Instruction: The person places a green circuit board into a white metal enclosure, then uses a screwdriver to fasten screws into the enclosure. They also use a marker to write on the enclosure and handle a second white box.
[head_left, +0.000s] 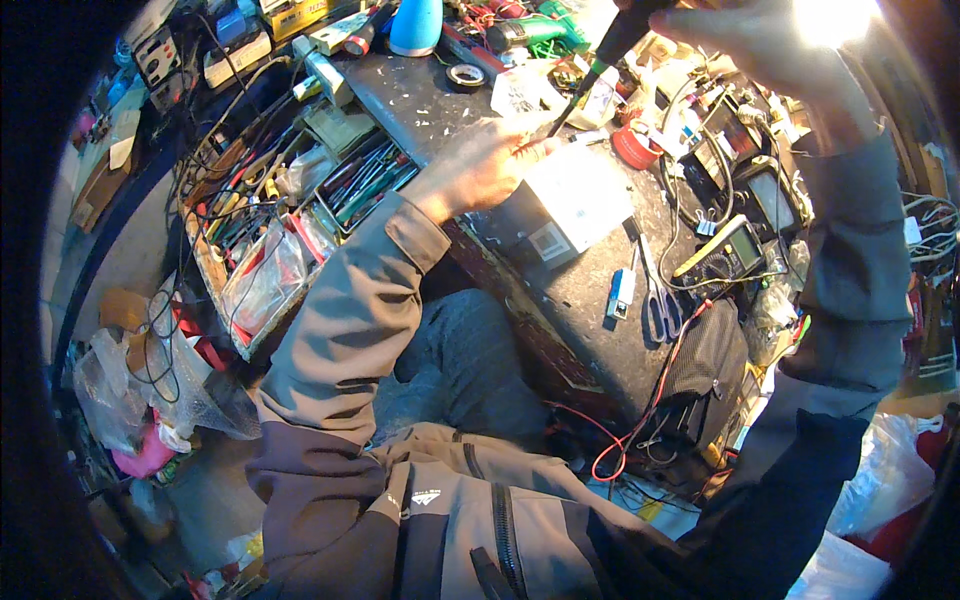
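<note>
My left hand (478, 165) rests on the far edge of a small white box-shaped device (570, 205) on the dark workbench (590, 300), fingers pressed against its top. My right hand (760, 45) is raised at the top of the view and grips the black handle of a screwdriver (590, 75). Its thin shaft slants down to the left, and the tip meets the device right beside my left fingertips. Strong light washes out the back of my right hand.
Scissors (658, 295), a yellow-rimmed multimeter (728, 250) and a small white-blue part (621, 295) lie right of the device. A red tape roll (634, 148) sits behind it. An open drawer of hand tools (300, 215) hangs at left. Red wires (640, 420) trail off the near edge.
</note>
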